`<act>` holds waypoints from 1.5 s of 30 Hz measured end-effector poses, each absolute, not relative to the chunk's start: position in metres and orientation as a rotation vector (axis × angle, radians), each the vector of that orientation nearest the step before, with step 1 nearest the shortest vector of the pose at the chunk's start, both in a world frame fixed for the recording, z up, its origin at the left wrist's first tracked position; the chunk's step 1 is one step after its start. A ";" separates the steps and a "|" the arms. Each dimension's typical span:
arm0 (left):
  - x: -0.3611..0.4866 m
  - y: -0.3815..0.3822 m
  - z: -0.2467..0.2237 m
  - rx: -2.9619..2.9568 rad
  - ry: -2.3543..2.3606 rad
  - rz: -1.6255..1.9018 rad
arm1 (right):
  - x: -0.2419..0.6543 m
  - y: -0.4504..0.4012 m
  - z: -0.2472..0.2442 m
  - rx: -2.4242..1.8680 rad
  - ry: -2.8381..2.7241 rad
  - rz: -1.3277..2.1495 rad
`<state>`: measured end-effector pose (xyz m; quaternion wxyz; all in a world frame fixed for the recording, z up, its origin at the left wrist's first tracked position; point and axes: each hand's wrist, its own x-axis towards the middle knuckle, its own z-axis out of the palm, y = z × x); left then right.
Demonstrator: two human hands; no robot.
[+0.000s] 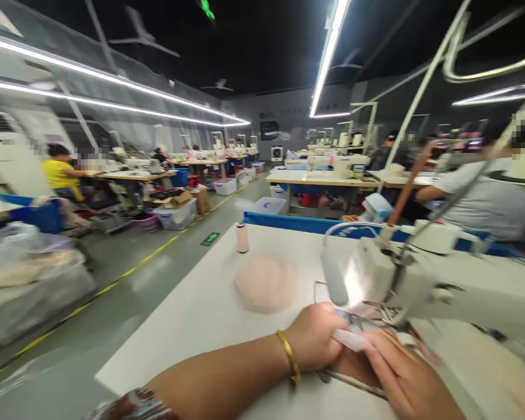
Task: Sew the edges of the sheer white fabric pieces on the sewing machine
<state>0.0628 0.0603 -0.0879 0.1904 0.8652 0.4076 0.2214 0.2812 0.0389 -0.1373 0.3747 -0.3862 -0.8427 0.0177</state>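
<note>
A sewing machine [446, 280] stands on the white table, its lamp shining near the needle area. Just in front of that area, my left hand [317, 335], with a gold bangle at the wrist, is closed on a pale piece of fabric [352, 340]. My right hand [402, 364] pinches the other end of the same piece, fingers pressed together. Left of the machine lies a blurred, round, light-pink fabric piece [266, 283]. A pink thread spool [242, 238] stands upright behind it.
The white table [170, 326] has its left edge beside a floor aisle with a yellow line. A blue cloth strip [289, 223] runs along its far edge. At the right sits a person in a light shirt [481, 198]; another in yellow [61, 172] is far left.
</note>
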 end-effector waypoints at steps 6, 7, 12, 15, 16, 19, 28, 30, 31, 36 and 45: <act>0.058 0.073 -0.076 2.249 0.976 0.703 | 0.257 0.034 -0.092 -1.165 -2.054 0.244; 0.058 0.074 -0.076 2.219 0.976 0.696 | 0.256 0.034 -0.089 -1.173 -2.043 0.258; 0.060 0.068 -0.072 2.143 1.042 0.693 | 0.257 0.029 -0.089 -1.146 -2.056 0.275; 0.061 0.062 -0.072 2.177 1.015 0.777 | 0.261 0.029 -0.097 -1.106 -2.103 0.233; 0.062 0.060 -0.073 2.206 0.986 0.821 | 0.263 0.030 -0.101 -1.078 -2.131 0.206; 0.060 0.058 -0.083 2.342 0.895 0.948 | 0.269 0.036 -0.113 -0.941 -2.244 0.115; 0.053 0.046 -0.102 2.742 0.796 1.090 | 0.272 0.029 -0.095 -0.725 -2.473 0.195; 0.052 0.039 -0.094 2.755 0.759 1.001 | 0.275 0.021 -0.082 -0.777 -2.519 0.262; 0.051 0.037 -0.091 2.760 0.739 0.969 | 0.276 0.017 -0.076 -0.825 -2.538 0.299; 0.051 0.034 -0.087 2.786 0.731 0.937 | 0.279 0.009 -0.061 -0.982 -2.567 0.444; 0.053 0.035 -0.091 2.852 0.802 0.897 | 0.280 0.011 -0.062 -1.046 -2.578 0.400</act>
